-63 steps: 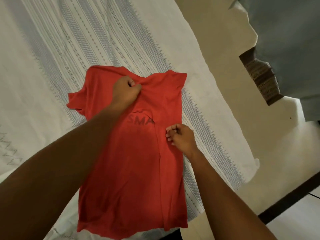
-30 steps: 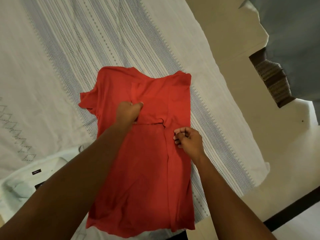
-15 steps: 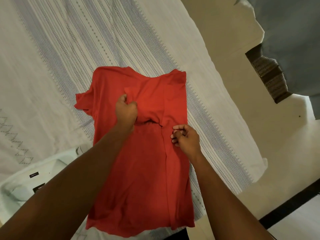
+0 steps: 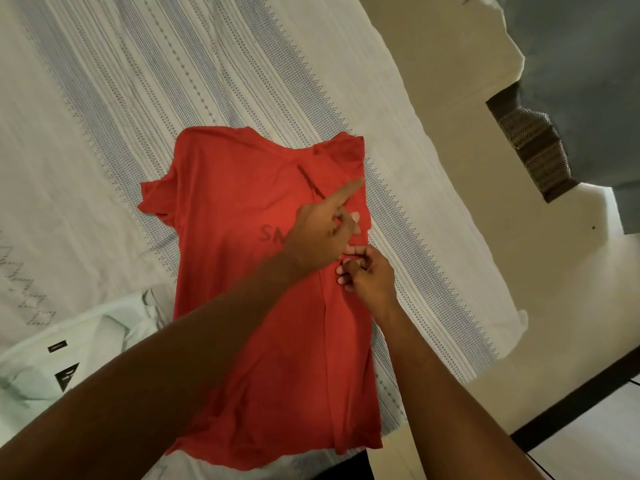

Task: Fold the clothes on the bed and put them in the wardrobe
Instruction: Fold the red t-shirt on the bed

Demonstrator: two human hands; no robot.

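Head view: red shirt [image 4: 239, 199] flat on the bed [image 4: 138, 81]; right hand [image 4: 370, 276] pinches its folded edge, left hand [image 4: 318, 233] extends one finger, gripping nothing. Advisable: pin the fold, smooth the sleeve flat.

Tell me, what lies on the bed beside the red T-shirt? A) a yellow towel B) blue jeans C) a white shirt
C: a white shirt with dark labels lies right beside the red T-shirt on the striped bedspread.
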